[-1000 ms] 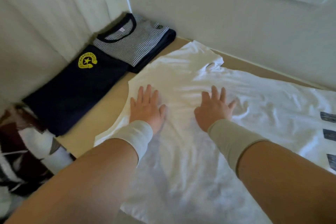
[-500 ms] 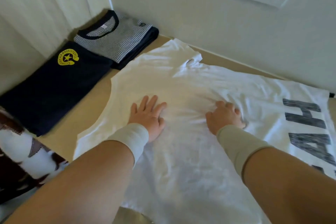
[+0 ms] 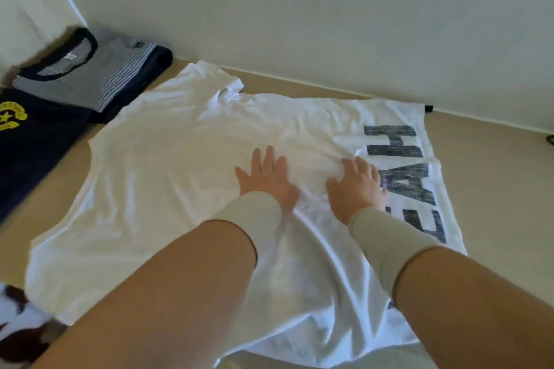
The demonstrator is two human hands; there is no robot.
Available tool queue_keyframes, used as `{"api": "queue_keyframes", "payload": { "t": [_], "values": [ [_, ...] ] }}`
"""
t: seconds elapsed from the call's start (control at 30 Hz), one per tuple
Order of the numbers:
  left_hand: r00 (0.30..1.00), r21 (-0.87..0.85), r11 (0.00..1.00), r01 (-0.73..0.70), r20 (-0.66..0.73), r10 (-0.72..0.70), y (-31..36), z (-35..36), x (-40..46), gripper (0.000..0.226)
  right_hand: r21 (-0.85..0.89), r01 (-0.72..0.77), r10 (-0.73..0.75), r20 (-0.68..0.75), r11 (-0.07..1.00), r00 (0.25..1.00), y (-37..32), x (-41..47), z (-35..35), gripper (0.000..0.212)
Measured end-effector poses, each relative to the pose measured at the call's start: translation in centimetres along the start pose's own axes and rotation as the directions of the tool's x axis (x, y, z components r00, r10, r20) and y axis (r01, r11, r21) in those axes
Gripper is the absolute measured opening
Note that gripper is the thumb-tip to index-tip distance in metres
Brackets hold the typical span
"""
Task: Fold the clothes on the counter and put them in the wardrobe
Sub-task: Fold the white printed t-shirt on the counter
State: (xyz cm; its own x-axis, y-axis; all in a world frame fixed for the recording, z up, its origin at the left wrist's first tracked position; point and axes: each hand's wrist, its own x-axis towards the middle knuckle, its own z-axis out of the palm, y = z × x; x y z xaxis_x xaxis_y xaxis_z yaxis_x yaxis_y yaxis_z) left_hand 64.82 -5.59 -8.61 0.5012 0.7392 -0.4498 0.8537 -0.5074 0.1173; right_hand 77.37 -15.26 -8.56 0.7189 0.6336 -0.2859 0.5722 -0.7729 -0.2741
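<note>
Navy folded shirt, yellow emblem, far left on the counter. Striped folded shirt behind it, in the corner. White T-shirt, spread on the counter, still wrinkled. Left hand: fingers straight, flat on the cloth. Right hand: fingers curled, bunching fabric beside the lettering. Step judged: smoothing before folding. Next: flatten, then fold a side inward.
</note>
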Motion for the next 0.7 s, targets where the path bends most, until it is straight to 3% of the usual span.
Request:
{"api": "queue_keyframes", "payload": {
  "t": [0.03,0.1,0.17,0.2,0.23,0.27,0.33,0.4,0.47,0.53,0.6,0.67,0.7],
  "values": [
    [0.997,0.024,0.997,-0.076,0.020,0.075,1.3,1.3,-0.8,0.073,-0.011,0.052,-0.052,0.042,0.999,0.998,1.3,-0.7,0.2,0.053],
    [0.992,0.077,0.990,-0.117,0.058,0.112,2.4,3.6,-1.9,0.073,-0.076,-0.044,0.050,0.078,0.996,0.996,5.6,-0.9,-0.1,0.055],
    [1.000,0.100,0.995,-0.018,0.020,0.016,2.9,3.9,-2.0,0.072,-0.065,-0.273,0.275,0.022,0.960,0.961,9.6,-0.5,-1.7,0.057],
    [0.999,0.111,0.993,0.034,-0.017,-0.032,3.3,3.7,-2.2,0.071,-0.054,-0.314,0.315,0.000,0.948,0.949,10.8,-0.8,-2.4,0.057],
    [0.997,0.115,0.992,0.047,-0.062,-0.040,4.0,3.6,-2.7,0.068,-0.055,-0.246,0.246,-0.010,0.968,0.969,11.2,-1.2,-2.5,0.057],
    [0.995,0.116,0.993,0.001,-0.100,0.011,4.9,4.0,-3.4,0.066,-0.061,-0.088,0.089,0.016,0.994,0.996,11.4,-1.8,-2.5,0.058],
    [0.984,0.119,0.982,-0.149,-0.081,0.159,6.0,6.0,-5.5,0.065,-0.128,0.172,-0.151,0.158,0.977,0.976,12.1,-3.1,-1.6,0.062],
    [0.988,0.125,0.984,-0.130,-0.063,0.138,5.8,8.0,-7.6,0.065,-0.217,0.139,-0.096,0.200,0.966,0.975,14.0,-2.7,-2.0,0.064],
    [0.992,0.078,0.995,0.057,-0.116,-0.047,4.8,8.2,-8.5,0.065,-0.289,-0.042,0.069,0.083,0.956,0.994,15.2,-2.4,-3.5,0.060],
    [0.971,0.049,0.985,0.168,-0.182,-0.156,4.6,7.8,-9.6,0.062,-0.301,0.071,-0.070,0.014,0.951,0.997,14.5,-3.5,-3.8,0.055],
    [0.975,0.041,0.997,0.069,-0.212,-0.058,5.1,7.8,-10.9,0.051,-0.209,0.268,-0.247,0.124,0.940,0.961,13.2,-5.2,-2.5,0.052],
    [0.989,-0.014,1.000,-0.001,-0.151,-0.001,4.9,7.7,-12.2,0.046,-0.200,0.198,-0.149,0.234,0.960,0.961,12.7,-6.6,-1.3,0.057],
    [0.994,-0.052,0.999,0.015,-0.105,-0.020,4.4,7.4,-12.7,0.047,-0.194,0.133,-0.091,0.213,0.972,0.973,12.8,-6.9,-1.3,0.058]
  ]
}}
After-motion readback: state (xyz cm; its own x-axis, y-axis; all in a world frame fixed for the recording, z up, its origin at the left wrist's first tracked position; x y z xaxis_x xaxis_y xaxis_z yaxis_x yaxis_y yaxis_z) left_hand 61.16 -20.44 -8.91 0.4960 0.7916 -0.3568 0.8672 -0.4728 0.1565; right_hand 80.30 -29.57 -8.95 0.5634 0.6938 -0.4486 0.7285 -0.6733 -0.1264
